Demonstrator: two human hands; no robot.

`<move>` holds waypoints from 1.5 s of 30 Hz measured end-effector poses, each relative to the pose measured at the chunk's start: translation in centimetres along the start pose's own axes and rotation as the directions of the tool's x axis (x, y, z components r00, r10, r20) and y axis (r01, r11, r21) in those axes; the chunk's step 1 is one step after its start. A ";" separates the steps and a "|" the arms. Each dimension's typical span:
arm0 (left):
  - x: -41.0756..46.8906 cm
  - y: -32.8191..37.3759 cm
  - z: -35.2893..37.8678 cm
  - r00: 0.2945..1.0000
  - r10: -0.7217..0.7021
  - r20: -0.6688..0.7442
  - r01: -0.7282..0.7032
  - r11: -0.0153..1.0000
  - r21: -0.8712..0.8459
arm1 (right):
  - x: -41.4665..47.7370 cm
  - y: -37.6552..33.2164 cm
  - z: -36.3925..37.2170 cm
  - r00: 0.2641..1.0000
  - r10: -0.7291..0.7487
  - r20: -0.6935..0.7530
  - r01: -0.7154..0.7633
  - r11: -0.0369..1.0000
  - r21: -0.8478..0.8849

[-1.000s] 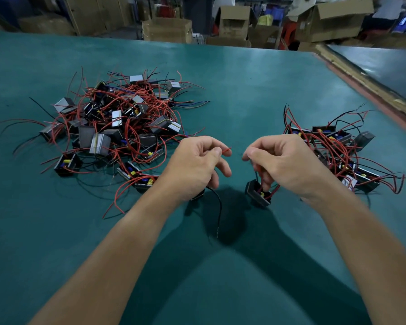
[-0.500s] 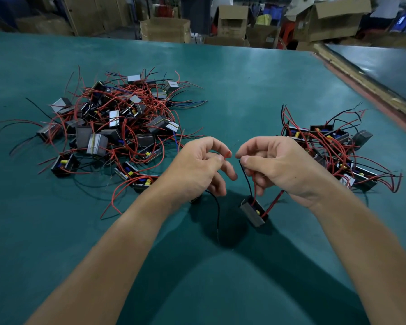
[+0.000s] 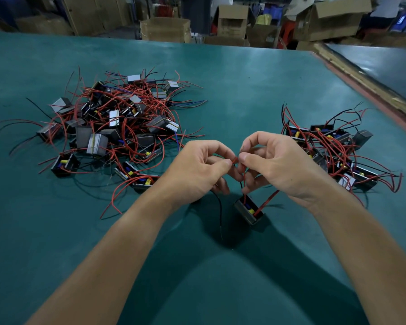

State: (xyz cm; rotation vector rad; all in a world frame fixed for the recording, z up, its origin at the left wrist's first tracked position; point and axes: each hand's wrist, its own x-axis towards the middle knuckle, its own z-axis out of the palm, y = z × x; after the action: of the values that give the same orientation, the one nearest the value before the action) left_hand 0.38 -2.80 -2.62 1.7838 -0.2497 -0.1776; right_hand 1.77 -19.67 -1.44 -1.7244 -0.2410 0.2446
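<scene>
Though small, black box (image 3: 245,213), red wires (image 3: 265,203).

- A red wire (image 3: 235,159) is pinched between the fingertips of the left hand (image 3: 197,170) and the right hand (image 3: 279,165), above the green table (image 3: 232,90).
- A small black module (image 3: 250,211) is seen just below the right hand, with red leads running up from it.
- A black wire (image 3: 219,207) is seen hanging beneath the left hand.
- A large pile of modules (image 3: 110,127) is seen on the left and a smaller pile (image 3: 333,148) on the right.
</scene>
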 end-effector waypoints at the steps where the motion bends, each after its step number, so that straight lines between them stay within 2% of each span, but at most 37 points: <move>1: 0.0 0.0 0.0 1.000 0.002 -0.005 -0.002 1.000 -0.006 | 0.0 0.0 0.0 1.000 -0.001 0.004 0.001 1.000 0.003; 9: 0.0 0.0 -0.1 0.991 0.103 -0.085 -0.102 0.995 0.019 | 0.0 0.2 -0.2 0.998 -0.069 -0.014 0.068 0.996 -0.055; 15: 0.2 -0.8 -0.3 0.987 0.134 -0.093 -0.122 0.985 0.124 | 0.3 0.6 -0.1 0.976 -0.194 -0.094 0.170 0.961 -0.218; 18: 0.1 -0.7 0.0 0.983 0.170 -0.068 -0.163 0.982 0.093 | 0.5 0.6 -0.1 0.973 -0.209 -0.100 0.188 0.965 -0.183; 26: 0.3 -0.5 0.3 0.983 0.166 -0.079 -0.161 0.985 0.067 | 0.2 0.2 -0.4 0.980 -0.187 -0.064 0.179 0.977 -0.120; 32: 0.4 -0.9 0.2 0.973 0.215 -0.088 -0.195 0.961 0.194 | 0.4 0.3 -0.5 0.989 -0.116 -0.095 0.108 0.991 -0.083; 36: 0.6 -1.0 0.0 0.980 0.178 -0.086 -0.166 0.977 0.137 | 0.4 0.4 -0.7 0.973 -0.209 -0.095 0.192 0.968 -0.159; 41: 0.7 -0.9 -0.1 0.995 0.051 -0.082 -0.053 0.999 -0.014 | 0.0 0.2 -1.2 0.931 -0.363 -0.036 0.342 0.902 -0.264; 45: 0.7 -0.6 -0.5 0.999 -0.010 -0.041 0.008 0.999 -0.050 | -0.2 0.2 -0.9 0.920 -0.389 0.040 0.376 0.853 -0.361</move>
State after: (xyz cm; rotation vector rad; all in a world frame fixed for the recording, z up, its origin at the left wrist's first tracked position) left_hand 1.22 -2.42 -3.10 1.7376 -0.2061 -0.1518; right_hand 1.85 -20.63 -1.48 -1.9972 -0.6301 -0.1358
